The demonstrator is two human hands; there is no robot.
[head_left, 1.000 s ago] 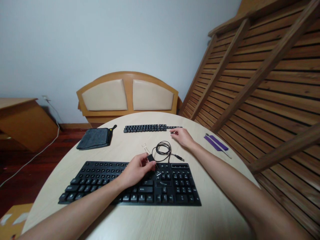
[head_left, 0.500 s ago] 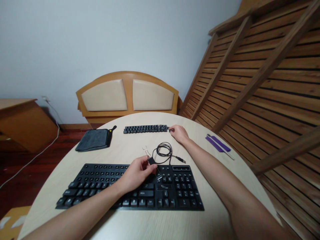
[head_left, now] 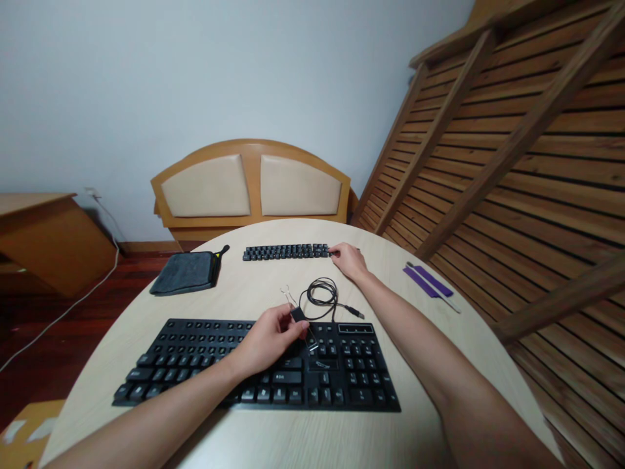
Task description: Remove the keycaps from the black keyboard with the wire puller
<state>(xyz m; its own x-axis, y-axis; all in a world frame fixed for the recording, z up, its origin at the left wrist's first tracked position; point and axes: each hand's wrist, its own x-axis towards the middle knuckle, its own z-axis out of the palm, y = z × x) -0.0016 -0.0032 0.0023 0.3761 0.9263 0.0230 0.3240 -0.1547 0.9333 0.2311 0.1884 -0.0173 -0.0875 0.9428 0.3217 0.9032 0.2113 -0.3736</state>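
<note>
My left hand point(head_left: 268, 335) is closed on a keycap puller point(head_left: 297, 314) with a black grip and wire ends. It hovers over a black keyboard point(head_left: 354, 398) whose upper left rows lack their keycaps; my forearm hides part of it. Farther back, removed keycaps point(head_left: 286, 252) stand in tidy rows. At the right end of those rows is my right hand point(head_left: 349, 259), its fingertips pinched on a small dark keycap that they mostly cover. The keyboard's coiled cable point(head_left: 322, 293) with a USB plug point(head_left: 359, 314) lies between my arms.
Grey folded cloths point(head_left: 184, 272) lie at the left of the round table point(head_left: 273, 299), beside a black-handled item. A purple brush-like tool point(head_left: 427, 280) and a thin metal-ended stick rest at the right. Behind the table stands a padded headboard point(head_left: 205, 189); wooden slats point(head_left: 512, 143) lean at right.
My right hand has shifted slightly left, bringing its fingertips against the end of the keycap rows. My left hand keeps the puller in the same place over the keyboard.
</note>
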